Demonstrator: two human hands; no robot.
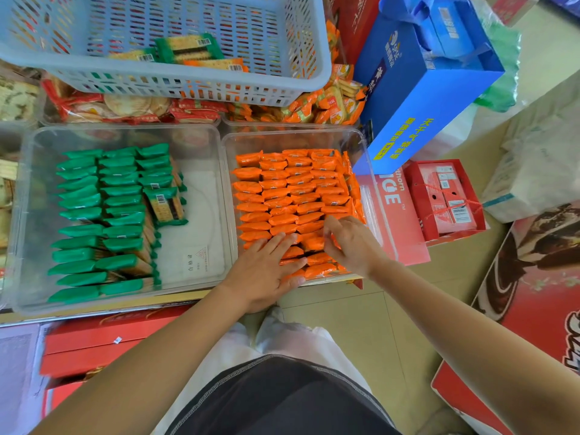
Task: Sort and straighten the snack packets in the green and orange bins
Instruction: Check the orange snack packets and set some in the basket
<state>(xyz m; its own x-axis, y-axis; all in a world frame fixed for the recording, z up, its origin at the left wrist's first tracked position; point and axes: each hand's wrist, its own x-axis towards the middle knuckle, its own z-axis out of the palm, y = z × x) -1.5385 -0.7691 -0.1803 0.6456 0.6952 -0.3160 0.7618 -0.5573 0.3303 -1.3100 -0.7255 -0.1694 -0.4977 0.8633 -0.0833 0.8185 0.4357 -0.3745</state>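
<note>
Orange packets [292, 196] nearly wall-to-wall; green bin floor [201, 221] part-bare.

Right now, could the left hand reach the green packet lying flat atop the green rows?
Probably yes: the left hand presses orange packets one bin over, and the green packet lies uncovered in its open bin.

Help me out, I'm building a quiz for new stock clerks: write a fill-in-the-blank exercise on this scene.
1. The left hand and right hand touch packets coloured ____.
2. In the clear bin of green packets, one tilted packet shows crackers and a printed ____.
3. The perforated basket beyond the bins is ____ in colour.

Missing words: orange; barcode; blue.
</note>
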